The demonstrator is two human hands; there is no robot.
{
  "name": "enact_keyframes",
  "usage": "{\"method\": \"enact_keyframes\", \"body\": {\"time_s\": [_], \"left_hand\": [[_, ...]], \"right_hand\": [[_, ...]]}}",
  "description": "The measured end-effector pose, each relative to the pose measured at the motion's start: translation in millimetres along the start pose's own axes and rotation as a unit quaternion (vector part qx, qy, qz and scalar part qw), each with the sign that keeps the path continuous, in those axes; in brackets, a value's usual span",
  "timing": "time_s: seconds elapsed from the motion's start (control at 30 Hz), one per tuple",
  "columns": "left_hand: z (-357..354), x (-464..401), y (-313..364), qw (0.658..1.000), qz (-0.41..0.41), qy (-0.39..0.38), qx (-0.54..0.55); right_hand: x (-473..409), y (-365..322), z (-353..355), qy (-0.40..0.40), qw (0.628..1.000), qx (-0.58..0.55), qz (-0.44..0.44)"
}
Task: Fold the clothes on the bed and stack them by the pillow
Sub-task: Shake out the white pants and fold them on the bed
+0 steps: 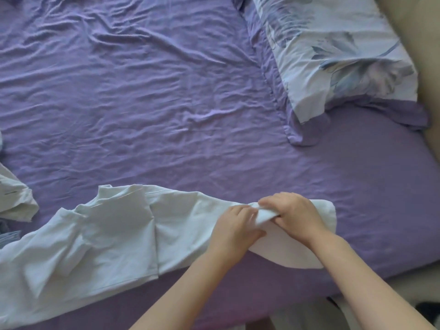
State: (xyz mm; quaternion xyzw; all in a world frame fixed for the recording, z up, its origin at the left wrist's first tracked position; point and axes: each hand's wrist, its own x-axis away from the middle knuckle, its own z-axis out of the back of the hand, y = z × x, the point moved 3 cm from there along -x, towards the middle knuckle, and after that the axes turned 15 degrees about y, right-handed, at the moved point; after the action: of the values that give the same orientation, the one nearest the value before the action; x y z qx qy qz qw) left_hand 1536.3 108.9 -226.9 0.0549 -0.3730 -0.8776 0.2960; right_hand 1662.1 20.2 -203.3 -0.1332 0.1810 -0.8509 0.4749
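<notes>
Near the bed's (166, 103) front edge, both the left hand (234, 231) and right hand (291, 214) curl their fingers, pinching a fold of the white garment (114, 234).

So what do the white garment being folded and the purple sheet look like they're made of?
White garment: looks like soft matte woven cotton; it drapes limply and holds soft folds. Purple sheet: thin cloth with a slight sheen, finely wrinkled all over, perhaps cotton or a blend. The fibre can't be confirmed.
</notes>
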Motion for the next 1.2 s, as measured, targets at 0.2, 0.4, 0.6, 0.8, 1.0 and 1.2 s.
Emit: {"method": "enact_keyframes", "body": {"time_s": [0.2, 0.4, 0.6, 0.8, 1.0, 1.2], "left_hand": [[21, -26, 5, 0.985, 0.126, 0.014, 0.118], [48, -39, -3, 0.973, 0.142, 0.003, 0.184], [77, -38, 18, 0.946, 0.136, 0.06, 0.287], [57, -19, 51, 0.95, 0.051, 0.077, 0.298], [-11, -20, 33, 0.979, 0.086, -0.075, 0.167], [-2, -48, -39, 0.994, 0.1, 0.036, 0.029]], "right_hand": [[-9, 8, 37, 0.024, 0.988, -0.152, -0.027], [-8, 46, 58, -0.007, 0.975, -0.169, -0.144], [-32, 35, 109, 0.112, 0.932, -0.309, -0.155], [-18, 36, 162, 0.119, 0.947, -0.298, -0.011], [22, 102, 77, -0.107, 0.969, -0.138, -0.174], [-10, 122, 20, 0.089, 0.904, -0.26, -0.329]]}}
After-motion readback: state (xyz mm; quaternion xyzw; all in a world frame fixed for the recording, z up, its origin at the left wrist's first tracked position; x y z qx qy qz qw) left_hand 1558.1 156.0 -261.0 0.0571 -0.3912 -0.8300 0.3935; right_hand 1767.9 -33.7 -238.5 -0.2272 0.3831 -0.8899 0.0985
